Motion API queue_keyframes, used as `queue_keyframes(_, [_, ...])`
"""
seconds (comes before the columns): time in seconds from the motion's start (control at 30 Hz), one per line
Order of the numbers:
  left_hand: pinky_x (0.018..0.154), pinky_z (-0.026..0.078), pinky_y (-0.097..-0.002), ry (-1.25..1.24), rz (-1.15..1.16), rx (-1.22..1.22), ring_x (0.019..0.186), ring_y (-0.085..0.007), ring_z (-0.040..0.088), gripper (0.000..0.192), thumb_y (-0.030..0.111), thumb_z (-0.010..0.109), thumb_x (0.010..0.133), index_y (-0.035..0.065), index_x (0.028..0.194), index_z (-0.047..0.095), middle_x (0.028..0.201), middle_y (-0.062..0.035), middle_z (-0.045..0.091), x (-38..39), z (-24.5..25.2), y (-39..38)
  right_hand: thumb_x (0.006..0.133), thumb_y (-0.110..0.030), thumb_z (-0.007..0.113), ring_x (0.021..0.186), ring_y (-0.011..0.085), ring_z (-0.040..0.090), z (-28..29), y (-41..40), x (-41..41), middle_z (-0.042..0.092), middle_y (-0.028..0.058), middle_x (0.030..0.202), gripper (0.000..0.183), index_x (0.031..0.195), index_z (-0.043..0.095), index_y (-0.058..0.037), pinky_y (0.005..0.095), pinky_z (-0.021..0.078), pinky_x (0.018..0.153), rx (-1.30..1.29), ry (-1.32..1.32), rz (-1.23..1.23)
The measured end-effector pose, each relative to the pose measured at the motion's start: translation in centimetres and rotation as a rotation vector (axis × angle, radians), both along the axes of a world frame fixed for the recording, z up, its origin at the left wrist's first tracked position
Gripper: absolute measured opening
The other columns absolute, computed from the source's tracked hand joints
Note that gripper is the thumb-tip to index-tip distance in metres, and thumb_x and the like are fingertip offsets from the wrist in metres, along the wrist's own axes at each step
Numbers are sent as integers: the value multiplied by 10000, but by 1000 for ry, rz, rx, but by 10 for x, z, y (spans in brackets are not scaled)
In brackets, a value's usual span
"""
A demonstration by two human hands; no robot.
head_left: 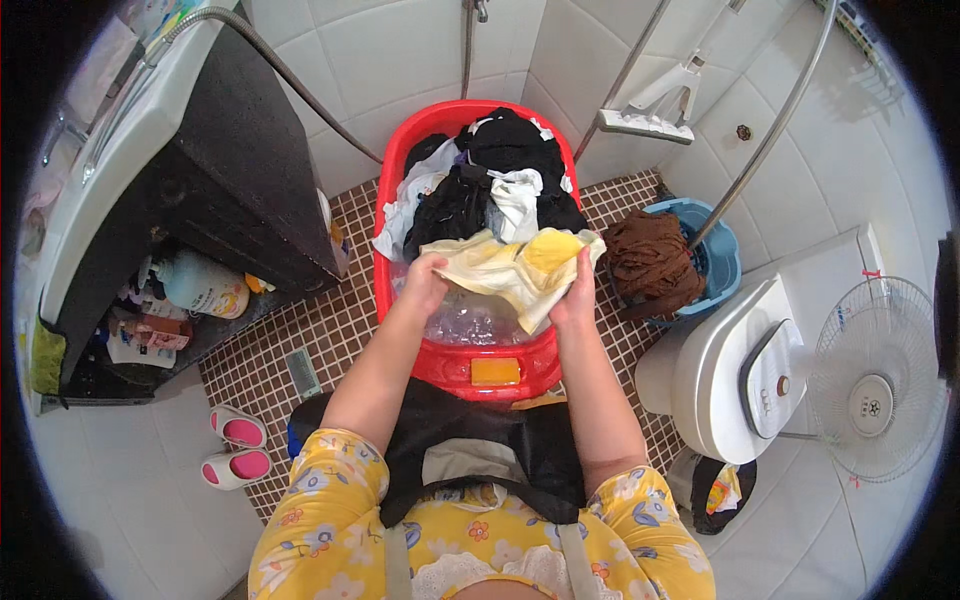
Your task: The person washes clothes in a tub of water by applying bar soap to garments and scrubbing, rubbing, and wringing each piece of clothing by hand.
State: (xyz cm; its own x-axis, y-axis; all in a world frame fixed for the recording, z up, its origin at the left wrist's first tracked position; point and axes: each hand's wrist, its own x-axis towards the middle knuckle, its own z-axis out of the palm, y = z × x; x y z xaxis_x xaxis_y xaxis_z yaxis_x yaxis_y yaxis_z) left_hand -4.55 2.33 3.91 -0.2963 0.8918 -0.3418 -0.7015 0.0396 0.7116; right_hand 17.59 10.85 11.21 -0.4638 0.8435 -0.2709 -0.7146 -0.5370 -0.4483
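Note:
A cream garment with a yellow patch (pixel 514 266) is stretched between my two hands above the near end of a red plastic tub (pixel 384 180). My left hand (pixel 425 283) grips its left edge, and my right hand (pixel 576 292) holds its right side. Beneath it, water (pixel 472 319) shows in the tub. Black clothes (pixel 517 142) and white clothes (pixel 517 202) are heaped in the tub's far part. An orange-yellow bar of soap (pixel 495 371) lies in the recess of the tub's near rim. The fingers behind the cloth are partly hidden.
Right of the tub stands a blue basin (pixel 724 259) with brown cloth (pixel 652 262) and a mop pole (pixel 765 142). Further right are a toilet (pixel 731 367) and a fan (pixel 874 405). A black vanity cabinet (pixel 247 150), white clogs (pixel 236 469) and a floor drain (pixel 302 373) are at left.

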Motion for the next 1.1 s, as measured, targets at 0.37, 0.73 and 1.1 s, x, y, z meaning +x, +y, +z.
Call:
queue_keyframes(0.37, [930,452,-451,-470,-254,-206,999,-325,600,488,389,514,876,-22,1139,541,1080,-181,613,21,15,4,912,-471,463,1157,307,494,5,-2,-4,500,133,1271,558,1281,429,-54,472,380,995,68,-9,66])
queue_keyframes(0.73, [749,522,-366,-327,-78,-100,828,-242,637,298,261,429,892,45,1044,568,962,-134,634,79,-7,5,790,-378,623,888,438,541,-39,-42,-71,568,272,916,440,993,599,12,434,437,807,735,-1361,49])
queue_keyframes(1.1, [733,505,-408,-194,157,-230,740,-269,618,305,280,391,856,72,904,609,854,-125,635,73,-17,2,852,-414,541,917,426,562,-47,-89,-61,529,324,1023,498,1015,593,54,441,462,770,1159,-1411,-80])
